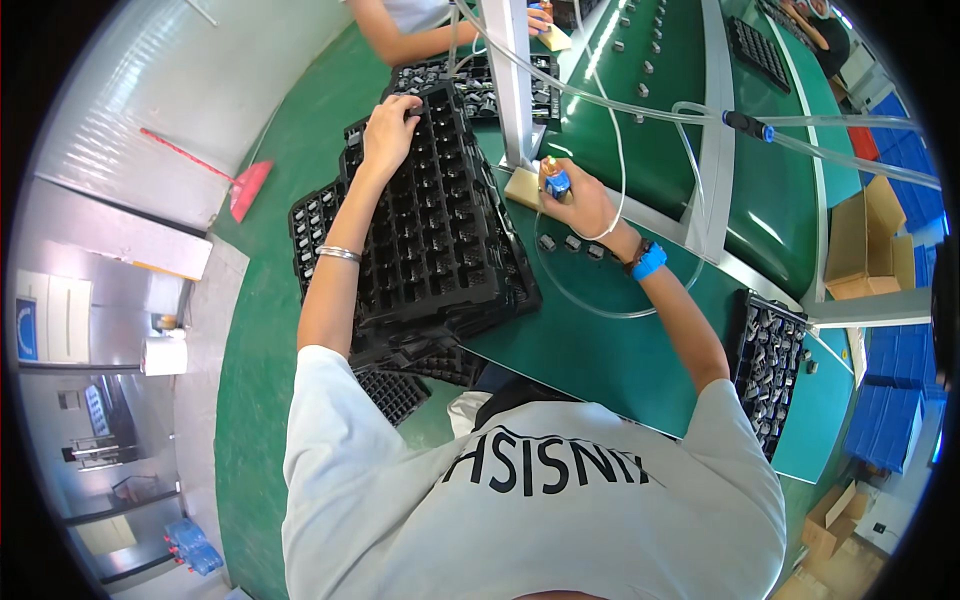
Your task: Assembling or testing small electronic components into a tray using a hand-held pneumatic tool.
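Note:
My left hand (390,135) reaches over the far end of a black pocketed tray (430,225). Its fingers are pinched together at a pocket there; what they hold, if anything, is too small to make out. The tray lies tilted on a stack of similar trays. Wrapped in my right hand (585,200) is a small blue-and-orange handheld tool (555,178), upright over a pale yellow block (523,188). A clear thin tube loops around that wrist. Several small metal parts (572,243) lie on the green table just below this hand.
Another black tray full of metal parts (768,365) sits at the right. A white post (510,90) and clear hoses (650,112) stand ahead of me. Beyond runs a green conveyor (640,160) with parts on it. Another person's arm (405,40) works at the far left.

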